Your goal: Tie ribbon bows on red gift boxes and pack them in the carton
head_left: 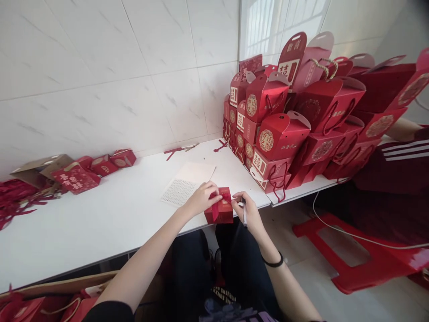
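Observation:
A small red gift box (227,216) sits at the table's front edge, right in front of me. Red ribbon (215,211) lies across its top, one tail hanging over the near side. My left hand (202,197) is closed in a pinch on the ribbon, over the box's left part. At the box's right side, my right hand (251,213) pinches the ribbon's other end with thumb and forefinger. A pen (244,213) is tucked in that same hand, pointing down. Just beyond my left hand lies a sheet of handwriting (177,192).
Many red gift boxes (278,136) are stacked high at the right. More small boxes (76,179) and loose ribbons (20,203) lie at the left. A carton (100,279) stands below the table. At right, another person's striped sleeve (407,150) shows near a red stool (355,255).

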A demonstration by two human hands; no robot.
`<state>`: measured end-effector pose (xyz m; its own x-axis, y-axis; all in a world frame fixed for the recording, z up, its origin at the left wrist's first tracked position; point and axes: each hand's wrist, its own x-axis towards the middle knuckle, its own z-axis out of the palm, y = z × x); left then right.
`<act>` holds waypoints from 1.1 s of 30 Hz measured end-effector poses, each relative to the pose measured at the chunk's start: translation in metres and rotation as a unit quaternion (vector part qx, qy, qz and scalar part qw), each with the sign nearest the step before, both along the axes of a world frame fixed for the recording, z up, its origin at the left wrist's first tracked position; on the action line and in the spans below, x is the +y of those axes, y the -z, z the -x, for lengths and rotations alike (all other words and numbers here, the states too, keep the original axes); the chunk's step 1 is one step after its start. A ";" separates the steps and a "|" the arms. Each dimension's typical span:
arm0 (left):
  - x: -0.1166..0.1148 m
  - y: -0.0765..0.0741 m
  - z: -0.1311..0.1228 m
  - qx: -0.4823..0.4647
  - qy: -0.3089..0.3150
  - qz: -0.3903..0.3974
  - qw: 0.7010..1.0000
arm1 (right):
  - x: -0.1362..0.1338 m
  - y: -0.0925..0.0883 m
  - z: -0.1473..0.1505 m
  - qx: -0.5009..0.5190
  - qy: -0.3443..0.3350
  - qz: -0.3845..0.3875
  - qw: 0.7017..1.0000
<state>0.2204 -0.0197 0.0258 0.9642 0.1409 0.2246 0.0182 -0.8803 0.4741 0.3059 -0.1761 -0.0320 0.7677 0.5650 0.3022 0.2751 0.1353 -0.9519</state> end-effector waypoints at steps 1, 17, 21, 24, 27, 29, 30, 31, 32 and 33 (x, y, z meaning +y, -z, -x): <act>-0.001 0.000 -0.003 -0.002 -0.008 0.012 1.000 | 0.000 -0.001 -0.001 -0.002 0.003 0.005 1.000; -0.007 0.016 0.015 -0.066 -0.070 0.129 0.987 | -0.011 -0.019 0.012 -0.024 0.028 0.083 0.996; -0.007 0.018 0.019 -0.067 -0.066 0.149 0.984 | -0.012 -0.021 0.009 -0.030 0.024 0.107 0.994; -0.009 0.018 0.018 -0.067 -0.076 0.148 0.984 | -0.015 -0.024 0.012 -0.020 0.024 0.119 0.992; -0.010 0.019 0.017 -0.071 -0.078 0.140 0.985 | -0.019 -0.024 0.015 0.010 0.015 0.137 0.990; -0.010 0.019 0.017 -0.077 -0.083 0.134 0.984 | -0.024 -0.023 0.017 0.020 0.006 0.150 0.988; -0.011 0.019 0.017 -0.079 -0.087 0.133 0.984 | -0.026 -0.022 0.017 0.021 0.003 0.154 0.988; -0.011 0.019 0.017 -0.079 -0.090 0.135 0.984 | -0.028 -0.021 0.017 0.022 0.001 0.157 0.987; -0.011 0.019 0.018 -0.076 -0.092 0.139 0.983 | -0.031 -0.020 0.016 0.021 -0.002 0.159 0.987; -0.011 0.019 0.018 -0.073 -0.091 0.144 0.983 | -0.033 -0.019 0.016 0.021 -0.008 0.161 0.987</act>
<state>0.2025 -0.0308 0.0063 0.8776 0.3868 0.2831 0.0774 -0.6972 0.7127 0.2900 -0.2094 -0.0125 0.7658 0.6389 0.0731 0.2355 -0.1728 -0.9564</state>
